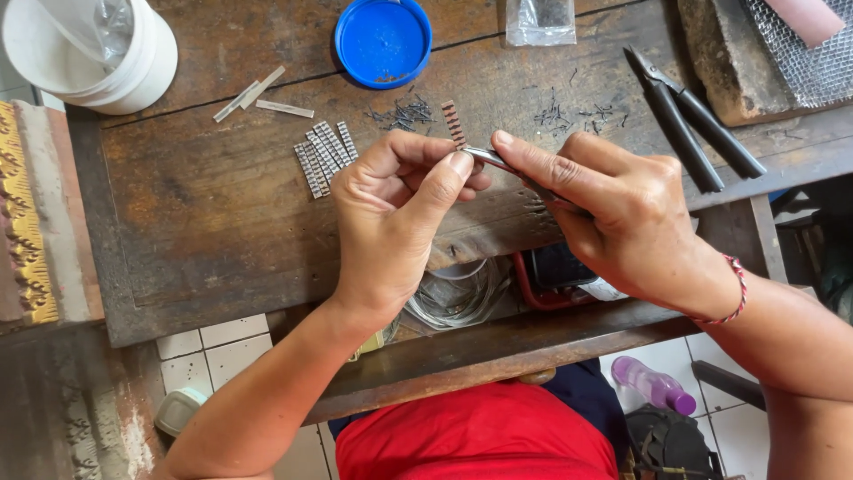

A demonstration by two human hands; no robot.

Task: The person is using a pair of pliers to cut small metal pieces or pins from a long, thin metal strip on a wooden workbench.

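The fingers [458, 164] of the left hand [391, 222] are closed in a pinch on a small ribbed strip [454, 123], which stands up from the fingertips with its long axis pointing away from the person, over the bench [195, 231]. The right hand [613, 213] is closed around thin metal tweezers [498, 160]; their tip meets the strip at its lower end, from the right side. Both hands are equally near to the strip. To the left of the strip lies a group of similar flat strips [322, 156], to the right black pliers [693, 124].
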